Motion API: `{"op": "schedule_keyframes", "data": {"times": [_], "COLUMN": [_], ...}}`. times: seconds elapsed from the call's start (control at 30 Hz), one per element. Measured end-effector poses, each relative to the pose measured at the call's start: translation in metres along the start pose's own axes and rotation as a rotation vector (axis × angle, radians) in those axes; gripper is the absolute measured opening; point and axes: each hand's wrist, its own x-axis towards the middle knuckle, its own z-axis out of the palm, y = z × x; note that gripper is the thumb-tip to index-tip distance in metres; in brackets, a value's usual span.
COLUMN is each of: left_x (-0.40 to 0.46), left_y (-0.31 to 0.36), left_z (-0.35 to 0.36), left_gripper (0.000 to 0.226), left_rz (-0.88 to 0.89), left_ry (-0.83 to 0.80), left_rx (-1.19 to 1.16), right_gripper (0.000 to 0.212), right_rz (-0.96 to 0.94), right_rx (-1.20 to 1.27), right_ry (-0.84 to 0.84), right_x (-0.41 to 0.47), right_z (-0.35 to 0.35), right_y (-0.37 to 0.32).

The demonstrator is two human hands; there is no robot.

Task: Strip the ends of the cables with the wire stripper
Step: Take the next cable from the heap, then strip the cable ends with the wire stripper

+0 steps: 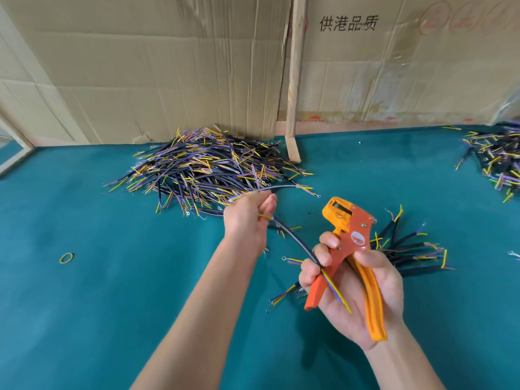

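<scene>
1. Teal tabletop point(84, 277) backed by cardboard point(168, 66).
2. Big cable pile point(202, 167) at 11 o'clock.
3. Right hand point(357, 294), at 5 o'clock, grips the orange wire stripper point(349, 249) and one end of a black cable point(298, 243).
4. Left hand point(247, 218), at centre, pinches that cable's other end and a second cable point(281, 188).

Open green desk point(84, 277) fills the lower left of the frame, broken only by a small rubber band point(66, 257). A big cable pile point(208, 167) blocks the centre, backed by a cardboard wall point(168, 66) and a leaning wooden strip point(294, 80). Right of centre, a small bundle point(413, 249) lies just behind the wire stripper point(349, 243) — another heap point(498, 156) crowds the right edge. Bare desk runs between the piles.
</scene>
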Motion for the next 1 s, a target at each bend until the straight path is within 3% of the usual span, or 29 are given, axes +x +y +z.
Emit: {"op": "schedule_keyframes", "data": {"times": [0.17, 0.27, 0.37, 0.5, 0.6, 0.7, 0.8, 0.9, 1.0], "left_x": [0.038, 0.044, 0.035, 0.007, -0.004, 0.008, 0.022, 0.022, -0.006], "left_y": [0.041, 0.066, 0.07, 0.034, 0.001, -0.016, -0.02, -0.022, -0.027], "left_z": [0.019, 0.015, 0.0, -0.049, -0.08, -0.087, -0.071, -0.059, -0.069], "left_gripper": [0.007, 0.024, 0.019, 0.01, 0.017, 0.023, 0.011, 0.006, 0.016], "left_rz": [-0.063, -0.055, 0.15, 0.598, 0.665, 0.786, 0.882, 0.84, 0.714], "left_ry": [-0.073, -0.143, -0.066, 0.013, -0.145, -0.242, -0.244, -0.239, -0.16], "left_rx": [0.469, 0.643, 0.736, 1.146, 1.482, 1.501, 1.517, 1.419, 1.144], "right_gripper": [0.025, 0.026, 0.026, 0.025, 0.025, 0.025, 0.028, 0.03, 0.027], "right_rz": [-0.094, -0.121, -0.141, -0.11, -0.095, -0.082, -0.086, -0.098, -0.085], "right_rx": [-0.073, -0.095, -0.078, -0.056, -0.064, -0.06, -0.07, -0.093, -0.07], "right_ry": [0.059, 0.091, 0.098, 0.089, 0.087, 0.093, 0.112, 0.137, 0.107], "right_x": [-0.005, -0.004, -0.003, -0.002, -0.003, -0.004, -0.004, -0.004, -0.003], "right_z": [-0.002, -0.003, -0.003, -0.002, -0.003, -0.003, -0.002, -0.001, 0.002], "right_y": [-0.005, -0.004, -0.006, -0.005, -0.004, -0.003, -0.003, -0.003, -0.003]}}
